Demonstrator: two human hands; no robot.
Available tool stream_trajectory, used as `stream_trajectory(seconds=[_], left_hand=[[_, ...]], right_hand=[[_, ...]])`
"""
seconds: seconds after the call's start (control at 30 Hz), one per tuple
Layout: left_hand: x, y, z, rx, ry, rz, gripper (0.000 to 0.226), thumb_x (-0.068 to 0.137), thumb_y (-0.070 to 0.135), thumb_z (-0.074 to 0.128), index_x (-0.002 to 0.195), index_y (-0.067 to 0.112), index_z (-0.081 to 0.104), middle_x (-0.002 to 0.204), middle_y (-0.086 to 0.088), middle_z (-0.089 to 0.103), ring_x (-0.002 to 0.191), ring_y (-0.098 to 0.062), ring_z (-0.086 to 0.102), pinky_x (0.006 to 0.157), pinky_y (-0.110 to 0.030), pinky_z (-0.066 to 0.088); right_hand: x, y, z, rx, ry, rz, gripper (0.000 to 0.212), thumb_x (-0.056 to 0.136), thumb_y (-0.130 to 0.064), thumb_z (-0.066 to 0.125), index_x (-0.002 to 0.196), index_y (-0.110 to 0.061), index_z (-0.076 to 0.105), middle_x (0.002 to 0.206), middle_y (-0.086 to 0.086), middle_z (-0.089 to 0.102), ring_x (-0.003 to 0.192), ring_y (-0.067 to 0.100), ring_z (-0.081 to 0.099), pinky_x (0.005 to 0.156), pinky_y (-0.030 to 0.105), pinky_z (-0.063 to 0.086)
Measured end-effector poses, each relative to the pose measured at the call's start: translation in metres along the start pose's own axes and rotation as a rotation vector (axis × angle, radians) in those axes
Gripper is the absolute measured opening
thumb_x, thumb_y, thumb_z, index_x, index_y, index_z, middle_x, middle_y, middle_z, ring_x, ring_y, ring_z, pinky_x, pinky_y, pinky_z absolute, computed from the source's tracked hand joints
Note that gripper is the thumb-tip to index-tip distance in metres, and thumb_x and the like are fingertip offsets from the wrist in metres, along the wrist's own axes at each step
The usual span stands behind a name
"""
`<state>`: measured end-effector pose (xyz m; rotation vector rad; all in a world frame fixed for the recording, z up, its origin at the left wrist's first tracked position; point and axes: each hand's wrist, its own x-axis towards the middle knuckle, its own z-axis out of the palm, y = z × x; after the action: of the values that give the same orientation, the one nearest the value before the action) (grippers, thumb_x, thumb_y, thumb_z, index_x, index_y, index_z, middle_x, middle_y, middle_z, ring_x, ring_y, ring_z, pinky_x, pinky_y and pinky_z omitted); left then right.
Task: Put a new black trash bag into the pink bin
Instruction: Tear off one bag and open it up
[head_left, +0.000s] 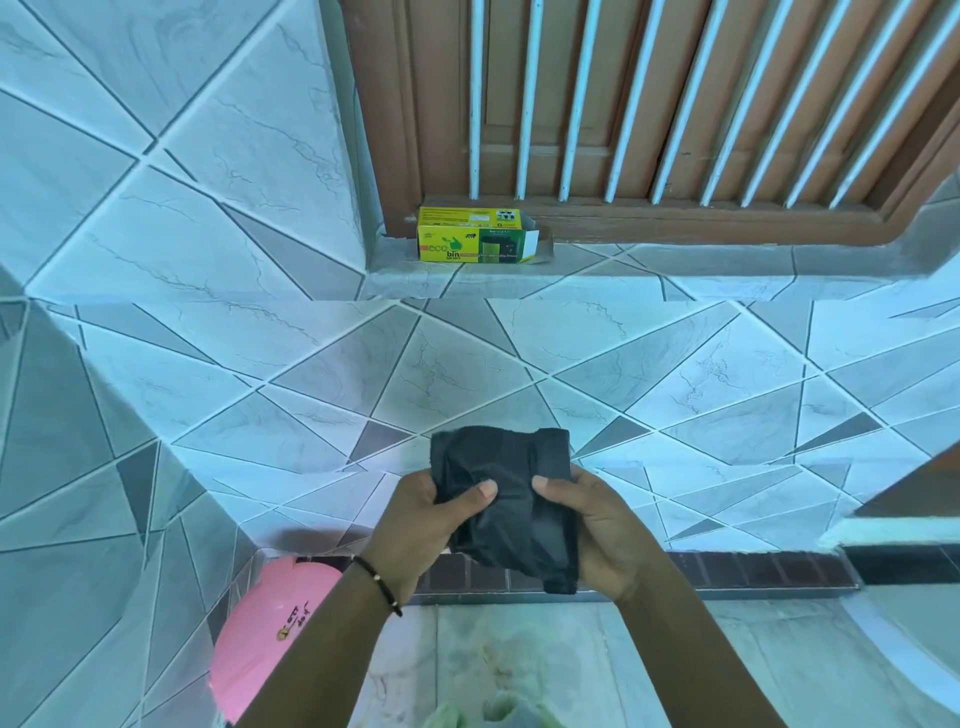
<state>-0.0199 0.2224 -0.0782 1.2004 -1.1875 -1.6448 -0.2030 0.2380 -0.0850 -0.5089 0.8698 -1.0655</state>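
A folded black trash bag (511, 499) is held in front of me at chest height, crumpled and partly unfolded. My left hand (421, 525) grips its left edge, thumb pressed on the front. My right hand (597, 530) grips its right side, thumb on top. The pink bin (265, 634) stands on the floor at the lower left, below my left forearm, which covers part of it. Its inside is not visible.
A yellow and green bin-bag box (475, 236) lies with its end flap open on the tiled ledge (675, 270) under a brown window with white bars (649, 104). A tiled wall (363, 364) rises directly ahead. A dark brick strip (753, 569) runs along the floor.
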Motion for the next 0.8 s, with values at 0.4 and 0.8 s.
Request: stream_trajectory(seconds=[0.4,0.8], left_hand=[[-0.008,0.017,-0.026,-0.017,0.022,0.057,0.045,0.072,0.023,0.069,0.112,0.004,0.065,0.109,-0.014,0.071,0.107,-0.032,0.065,0.093,-0.04,0.052],[-0.007,0.016,0.019,-0.182,-0.04,-0.065,0.013,0.074,0.022,0.06,0.07,0.009,0.061,0.062,-0.007,0.062,0.059,-0.017,0.059,0.057,-0.026,0.049]], right_hand=[[-0.01,-0.009,0.004,-0.065,0.053,0.035,0.037,0.071,-0.004,0.07,0.107,0.003,0.064,0.098,0.023,0.07,0.083,0.032,0.069,0.068,0.037,0.057],[0.006,0.006,0.028,0.145,0.206,-0.054,0.053,0.093,-0.048,0.039,0.111,-0.004,0.063,0.119,0.023,0.062,0.115,0.037,0.055,0.107,0.053,0.035]])
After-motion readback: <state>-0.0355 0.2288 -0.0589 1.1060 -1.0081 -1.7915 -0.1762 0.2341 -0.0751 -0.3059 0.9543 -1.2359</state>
